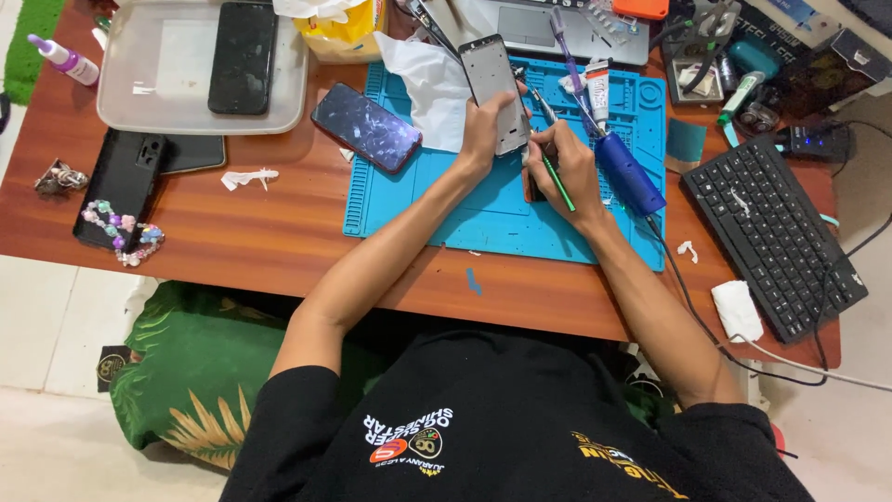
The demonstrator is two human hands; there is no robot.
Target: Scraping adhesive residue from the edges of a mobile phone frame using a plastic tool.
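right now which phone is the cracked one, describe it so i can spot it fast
Find the blue work mat on the wooden desk. The cracked phone lies tilted over its upper left corner, just left of the left hand. Unlike the black phone in the tray, its dark glass shows pale cracks and a reddish edge.

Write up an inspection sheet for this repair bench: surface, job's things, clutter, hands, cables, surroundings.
Surface: wooden desk with a blue work mat on it.
Job's things: phone frame held upright over the mat; thin green tool at its lower edge.
Clutter: cracked phone, white tissue, plastic tray with a black phone, black phone case with a bead strap, small bottle, blue handheld tool.
Hands: left hand grips the frame; right hand holds the green tool.
Cables: black cable from the blue tool over the desk edge; more beside the keyboard.
Surroundings: green leaf-print cushion, pale floor.
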